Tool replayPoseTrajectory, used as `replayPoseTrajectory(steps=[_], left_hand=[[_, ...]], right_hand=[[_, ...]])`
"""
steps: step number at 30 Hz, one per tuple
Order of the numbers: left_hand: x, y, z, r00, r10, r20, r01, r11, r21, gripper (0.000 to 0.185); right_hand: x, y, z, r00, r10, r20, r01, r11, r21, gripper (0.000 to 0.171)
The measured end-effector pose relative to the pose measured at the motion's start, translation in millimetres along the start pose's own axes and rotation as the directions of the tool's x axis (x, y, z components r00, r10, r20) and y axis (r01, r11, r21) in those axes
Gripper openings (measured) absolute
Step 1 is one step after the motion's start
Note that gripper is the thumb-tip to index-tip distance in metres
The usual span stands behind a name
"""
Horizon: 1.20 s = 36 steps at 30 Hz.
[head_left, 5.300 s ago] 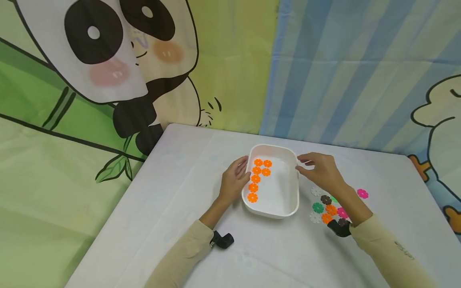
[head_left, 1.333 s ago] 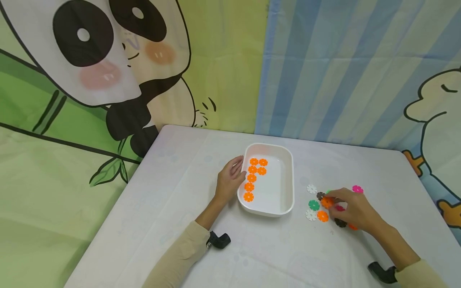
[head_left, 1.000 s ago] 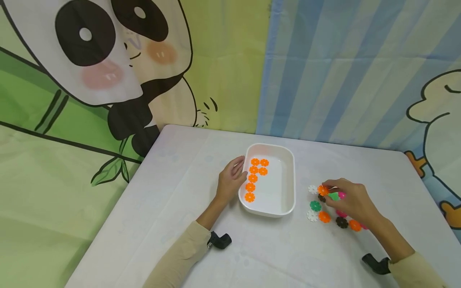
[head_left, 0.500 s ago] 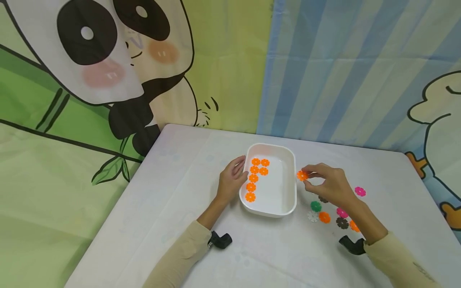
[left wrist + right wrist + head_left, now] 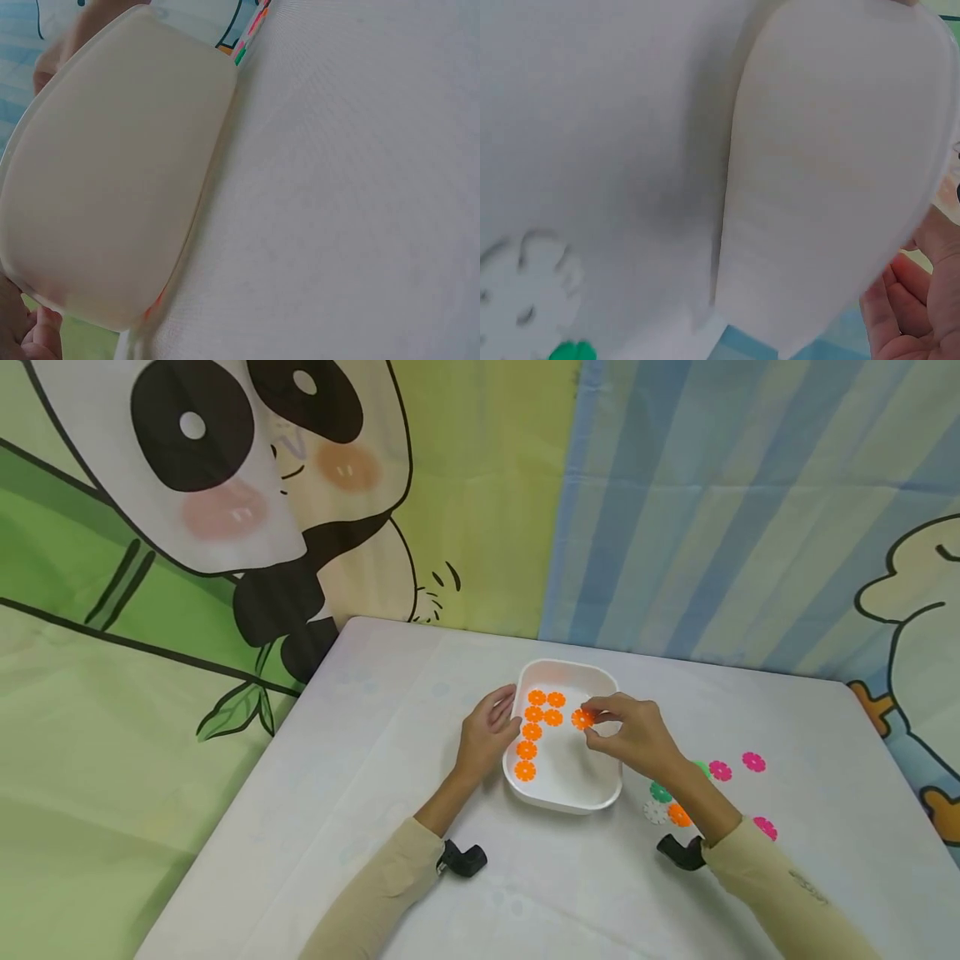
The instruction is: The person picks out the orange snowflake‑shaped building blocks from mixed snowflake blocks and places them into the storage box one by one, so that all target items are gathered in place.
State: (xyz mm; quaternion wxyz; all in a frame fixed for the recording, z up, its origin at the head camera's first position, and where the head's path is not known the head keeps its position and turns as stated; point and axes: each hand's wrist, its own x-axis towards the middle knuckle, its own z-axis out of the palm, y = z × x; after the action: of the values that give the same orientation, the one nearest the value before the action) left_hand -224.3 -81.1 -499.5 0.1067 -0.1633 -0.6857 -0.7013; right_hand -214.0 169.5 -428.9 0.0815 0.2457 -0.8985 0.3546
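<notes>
Panda backdrop [image 5: 225, 485] behind the white table [image 5: 375, 727] — striped blue cloth [image 5: 712, 502] beside it

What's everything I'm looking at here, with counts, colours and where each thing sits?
White tray: one, middle of the table.
Orange flower discs in the tray: six, along its left side.
Orange flower disc: one, pinched by the right hand over the tray.
Loose flower discs: pink, green, white and orange, on the table right of the tray; some hidden.
White tablecloth: one, covering the table.
Cartoon backdrop: panda and stripes, behind.
Left hand: rests on the tray's left rim.
Right hand: over the tray.
</notes>
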Motion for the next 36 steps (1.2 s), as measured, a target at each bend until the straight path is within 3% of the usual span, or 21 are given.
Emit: replayPoseTrajectory(steps=[4, 8, 11, 16, 23, 32, 36], left_hand=[[1.4, -2.1, -0.2, 1.0, 0.019, 0.011, -0.019, 1.0, -0.001, 0.05], [0.2, 11.7, -0.4, 0.999, 0.045, 0.025, -0.045, 0.999, 0.004, 0.049], [-1.2, 20.4, 1.7, 0.999, 0.048, 0.018, -0.048, 0.999, 0.014, 0.049], [-1.1, 18.5, 4.4, 0.999, 0.046, 0.004, -0.046, 0.999, 0.013, 0.049], [-0.3, 31.8, 2.4, 0.998, 0.046, 0.029, -0.046, 0.999, -0.001, 0.049], [-1.8, 28.9, 0.4, 0.998, 0.057, 0.037, -0.057, 0.998, -0.002, 0.049], [-0.8, 16.2, 1.3, 0.998, 0.061, 0.022, -0.061, 0.998, 0.006, 0.049]], right_hand=[[7, -2, 13, 0.999, -0.005, 0.031, 0.004, 1.0, 0.015, 0.034], [14, -4, 27, 0.997, -0.01, 0.073, 0.01, 1.0, 0.006, 0.035], [19, -3, 36, 0.994, -0.017, 0.103, 0.02, 0.999, -0.032, 0.034], [24, 0, 45, 0.99, -0.013, 0.14, 0.033, 0.99, -0.139, 0.032], [28, 1, 49, 0.985, 0.015, 0.171, 0.022, 0.977, -0.213, 0.031], [32, 0, 54, 0.978, 0.033, 0.207, 0.017, 0.971, -0.237, 0.031], [33, 0, 55, 0.975, 0.039, 0.219, 0.016, 0.97, -0.241, 0.03]])
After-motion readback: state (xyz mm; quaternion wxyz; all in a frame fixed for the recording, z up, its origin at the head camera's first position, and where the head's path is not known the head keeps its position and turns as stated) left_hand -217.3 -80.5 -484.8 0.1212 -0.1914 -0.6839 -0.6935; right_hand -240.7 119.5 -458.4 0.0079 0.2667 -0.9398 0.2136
